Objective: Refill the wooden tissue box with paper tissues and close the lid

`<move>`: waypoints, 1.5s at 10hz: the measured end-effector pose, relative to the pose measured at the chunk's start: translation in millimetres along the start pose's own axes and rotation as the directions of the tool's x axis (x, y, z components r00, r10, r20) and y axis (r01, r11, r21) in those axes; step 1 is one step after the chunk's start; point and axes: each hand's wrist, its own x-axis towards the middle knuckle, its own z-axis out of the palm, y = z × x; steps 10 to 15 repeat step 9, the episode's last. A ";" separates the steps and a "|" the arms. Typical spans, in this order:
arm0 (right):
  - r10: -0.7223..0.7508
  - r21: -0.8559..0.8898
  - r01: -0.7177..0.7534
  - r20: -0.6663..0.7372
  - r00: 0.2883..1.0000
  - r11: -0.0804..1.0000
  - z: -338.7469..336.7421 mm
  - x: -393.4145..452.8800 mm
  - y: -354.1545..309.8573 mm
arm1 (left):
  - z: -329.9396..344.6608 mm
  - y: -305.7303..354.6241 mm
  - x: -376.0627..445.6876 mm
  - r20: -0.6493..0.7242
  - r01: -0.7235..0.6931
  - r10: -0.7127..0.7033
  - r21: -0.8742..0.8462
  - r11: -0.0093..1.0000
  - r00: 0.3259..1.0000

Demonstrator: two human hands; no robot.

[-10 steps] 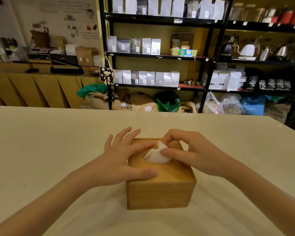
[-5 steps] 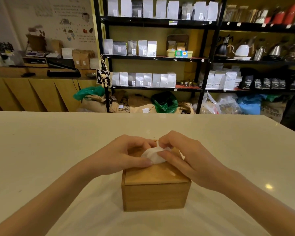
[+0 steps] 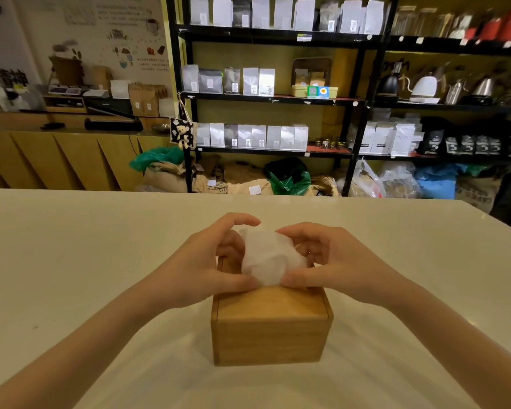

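At frame centre, the tissue (image 3: 267, 258), soft and light, is pinched by left hand (image 3: 207, 267) & right hand (image 3: 334, 267) above the closed wooden box (image 3: 270, 329); gentle edge grip is advised, as it probably tears easily.

A wooden tissue box (image 3: 270, 326) stands on a pale counter (image 3: 71, 261) with its lid (image 3: 272, 302) on top, and a puff of white tissue (image 3: 270, 256) rises from the lid's far part. The left hand (image 3: 201, 267) and the right hand (image 3: 334, 264) curl around the tissue from either side, thumbs pinching its near edge (the slot itself is hidden). Behind the counter, black shelves (image 3: 278, 98) carry pale bags and kettles (image 3: 425, 87).
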 end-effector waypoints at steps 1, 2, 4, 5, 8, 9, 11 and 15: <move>0.001 0.024 -0.001 0.014 1.000 1.000 -0.2 2.0 -1.7 | -0.1 -1.1 0.6 -0.014 0.004 -0.003 0.014 1.000 1.000; 0.007 0.050 -0.007 -0.004 1.000 0.999 -0.4 2.4 -1.7 | -0.5 0.8 -0.3 -0.012 0.021 -0.021 0.006 1.000 1.000; 0.021 0.225 -0.029 0.040 0.999 0.974 -3.7 0.5 3.1 | -3.2 -2.3 3.2 0.052 0.103 -0.099 -0.073 0.992 0.994; 0.016 0.286 -0.027 0.040 0.999 0.958 -5.2 -0.4 5.5 | -5.5 -4.5 4.9 0.061 0.172 -0.165 -0.164 0.971 0.984; 0.075 0.310 -0.046 -0.080 0.994 0.950 -9.4 1.6 10.8 | -14.3 -6.8 5.2 -0.039 0.165 -0.181 -0.261 0.951 0.983; 0.018 0.136 0.008 -0.194 0.981 0.991 -27.3 -4.8 -2.3 | -25.4 3.1 5.5 -0.128 0.078 -0.108 -0.216 0.973 0.986; 0.018 0.136 0.008 -0.194 0.981 0.991 -27.3 -4.8 -2.3 | -25.4 3.1 5.5 -0.128 0.078 -0.108 -0.216 0.973 0.986; 0.018 0.136 0.008 -0.194 0.981 0.991 -27.3 -4.8 -2.3 | -25.4 3.1 5.5 -0.128 0.078 -0.108 -0.216 0.973 0.986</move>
